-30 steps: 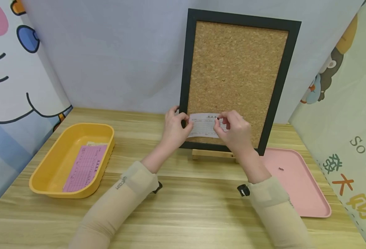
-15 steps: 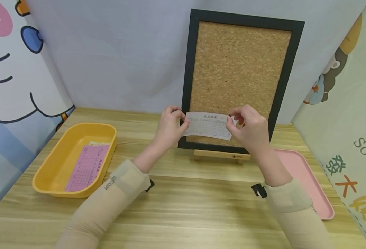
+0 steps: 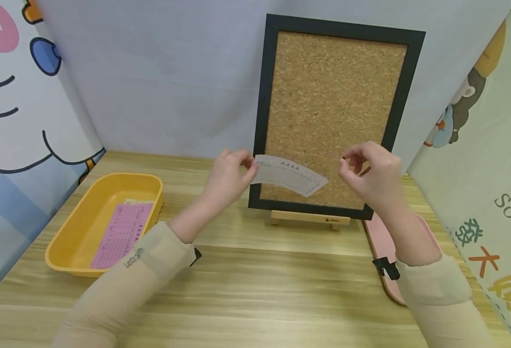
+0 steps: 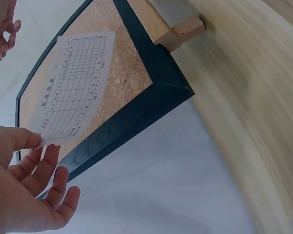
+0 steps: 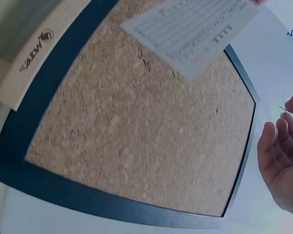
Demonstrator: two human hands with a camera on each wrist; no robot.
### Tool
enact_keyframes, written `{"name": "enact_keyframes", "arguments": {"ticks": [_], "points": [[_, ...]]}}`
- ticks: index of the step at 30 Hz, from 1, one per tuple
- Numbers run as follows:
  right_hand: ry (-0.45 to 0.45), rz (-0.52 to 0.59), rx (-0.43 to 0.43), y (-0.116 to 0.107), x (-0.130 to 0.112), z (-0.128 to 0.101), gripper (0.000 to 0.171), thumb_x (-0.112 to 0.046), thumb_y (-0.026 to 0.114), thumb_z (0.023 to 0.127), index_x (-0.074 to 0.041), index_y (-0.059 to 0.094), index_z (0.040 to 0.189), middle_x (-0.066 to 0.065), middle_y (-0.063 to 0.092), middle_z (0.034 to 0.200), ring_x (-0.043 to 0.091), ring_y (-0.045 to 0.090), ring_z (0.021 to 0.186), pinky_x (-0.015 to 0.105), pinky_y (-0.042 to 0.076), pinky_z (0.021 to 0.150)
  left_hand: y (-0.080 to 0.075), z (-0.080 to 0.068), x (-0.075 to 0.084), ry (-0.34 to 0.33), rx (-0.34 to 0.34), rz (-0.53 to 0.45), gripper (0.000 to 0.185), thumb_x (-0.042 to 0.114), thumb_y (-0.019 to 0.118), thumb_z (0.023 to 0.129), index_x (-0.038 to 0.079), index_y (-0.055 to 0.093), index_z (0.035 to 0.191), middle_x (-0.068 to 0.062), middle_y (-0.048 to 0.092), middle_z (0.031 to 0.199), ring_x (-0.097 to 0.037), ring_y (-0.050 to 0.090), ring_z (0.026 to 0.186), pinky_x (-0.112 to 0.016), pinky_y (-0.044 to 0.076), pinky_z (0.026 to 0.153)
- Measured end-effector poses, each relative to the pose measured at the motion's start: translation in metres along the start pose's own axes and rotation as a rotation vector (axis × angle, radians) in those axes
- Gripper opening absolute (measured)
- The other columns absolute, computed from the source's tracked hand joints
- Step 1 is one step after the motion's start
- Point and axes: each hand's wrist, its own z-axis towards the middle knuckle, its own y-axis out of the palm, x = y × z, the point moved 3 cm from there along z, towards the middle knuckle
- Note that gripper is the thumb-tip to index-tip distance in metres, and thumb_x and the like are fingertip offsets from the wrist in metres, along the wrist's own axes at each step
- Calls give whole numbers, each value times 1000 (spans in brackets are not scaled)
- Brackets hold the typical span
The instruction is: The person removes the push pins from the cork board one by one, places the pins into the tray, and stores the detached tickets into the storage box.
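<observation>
My left hand (image 3: 229, 174) pinches the left end of a white receipt slip (image 3: 288, 175) printed with a ruled table. The slip's free end sags to the right, in front of the lower part of a black-framed corkboard (image 3: 333, 96). In the left wrist view, thumb and fingertips meet at the slip's edge while the other fingers are loosely bent. To the right of the slip and apart from it, my right hand (image 3: 375, 171) holds a small pushpin (image 5: 282, 107) between thumb and forefinger; its thin point shows in the right wrist view, its head hidden by the fingertips.
The corkboard leans upright on a wooden stand (image 3: 303, 217) at the back of the table. At left, a yellow basin (image 3: 62, 237) contains pink slips (image 3: 122, 232) and a yellowish one. A pink tray (image 3: 383, 239) lies at right, partly covered by the right arm.
The right hand has left the slip's right side and drawn away right with the pushpin. The left hand has shifted left with the slip, whose right end now droops.
</observation>
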Motion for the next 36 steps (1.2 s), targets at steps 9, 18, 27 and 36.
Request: {"name": "enact_keyframes", "arguments": {"ticks": [9,18,27,36], "points": [[-11,-60,8,-25,2,0,6,-2,63,74,1,66,80,10,59,65,15,50,55,11,36,58,-22,-4,8,105,67,95,13,18,65,89,5,68,88,-5,71,84,-25,53,81,-36,44,73],[3,-129,-33,-45,5,-4,9,-6,61,77,0,66,81,9,57,66,10,45,60,10,34,58,-42,-7,11,202,131,118,13,16,70,86,3,69,86,-8,71,82,-26,53,78,-35,44,70],[-16,-181,-53,-59,14,-5,11,-9,60,77,2,63,78,10,56,64,8,44,59,6,33,60,-64,-6,10,156,99,104,13,14,70,85,1,70,90,-10,71,87,-26,50,82,-34,44,72],[4,-192,-19,-68,19,-8,9,-8,61,72,0,63,76,9,56,63,0,39,60,8,31,60,-84,-3,7,178,103,117,13,13,71,84,2,71,90,-12,70,87,-28,49,82,-40,42,76]]}}
